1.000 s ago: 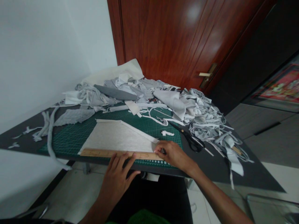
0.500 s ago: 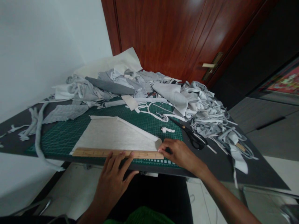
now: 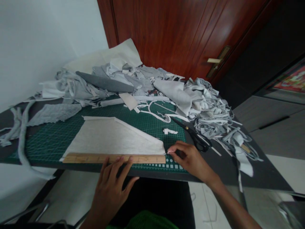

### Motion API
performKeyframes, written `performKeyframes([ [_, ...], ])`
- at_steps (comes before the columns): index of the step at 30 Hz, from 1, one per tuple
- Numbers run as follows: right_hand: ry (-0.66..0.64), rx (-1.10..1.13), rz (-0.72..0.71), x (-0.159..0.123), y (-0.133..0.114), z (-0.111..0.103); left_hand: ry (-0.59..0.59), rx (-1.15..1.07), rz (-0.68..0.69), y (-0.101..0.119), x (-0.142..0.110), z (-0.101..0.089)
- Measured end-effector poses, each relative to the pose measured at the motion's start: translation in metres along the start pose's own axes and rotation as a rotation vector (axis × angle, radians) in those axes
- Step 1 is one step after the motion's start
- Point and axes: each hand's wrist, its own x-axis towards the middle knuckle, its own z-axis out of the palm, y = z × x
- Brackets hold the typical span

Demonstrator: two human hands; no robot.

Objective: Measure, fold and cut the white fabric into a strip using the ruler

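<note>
My left hand (image 3: 115,179) lies with fingers spread on a wooden ruler (image 3: 83,158), pressing it along the front edge of a piece of off-white fabric (image 3: 102,136). The fabric is flat, with a narrow fold along its slanted far side. My right hand (image 3: 187,157) is pinched just beyond the fabric's right corner, thumb against forefinger. Whatever is between those fingertips is too small to make out. Both fabric and ruler rest on a green cutting mat (image 3: 147,127). Black-handled scissors (image 3: 199,140) lie just past my right hand.
Grey and white fabric scraps (image 3: 114,79) are heaped along the back of the dark table (image 3: 257,171), with another tangled pile (image 3: 209,117) at the right. A small white scrap (image 3: 169,131) sits on the mat. Behind stands a wooden door (image 3: 162,35).
The fabric's right corner, raised and curled before, now lies flatter. My right hand has moved slightly right, off that corner. My left hand stays on the ruler; the view has shifted a little.
</note>
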Motion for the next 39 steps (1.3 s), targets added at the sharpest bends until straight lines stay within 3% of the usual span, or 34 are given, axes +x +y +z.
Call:
performKeyframes([
  [5, 0.125, 0.087, 0.093, -0.012, 0.0, 0.02, 0.01, -0.032, -0.055, 0.001, -0.007, 0.008],
  [11, 0.243, 0.164, 0.18, -0.025, -0.011, 0.028, -0.014, -0.002, 0.002, -0.005, -0.011, 0.009],
  [24, 0.178, 0.037, 0.027, -0.034, -0.014, 0.045, 0.008, -0.041, 0.055, -0.018, -0.014, 0.014],
  [29, 0.191, 0.159, 0.038, -0.006, -0.035, 0.06, 0.002, -0.049, 0.06, -0.018, -0.013, 0.013],
  [32, 0.066, 0.166, 0.015, 0.028, -0.058, 0.074, 0.021, -0.043, 0.066, -0.018, -0.01, 0.011],
  [39, -0.203, 0.011, -0.182, 0.115, -0.106, 0.114, 0.066, -0.05, 0.115, -0.031, -0.011, 0.007],
])
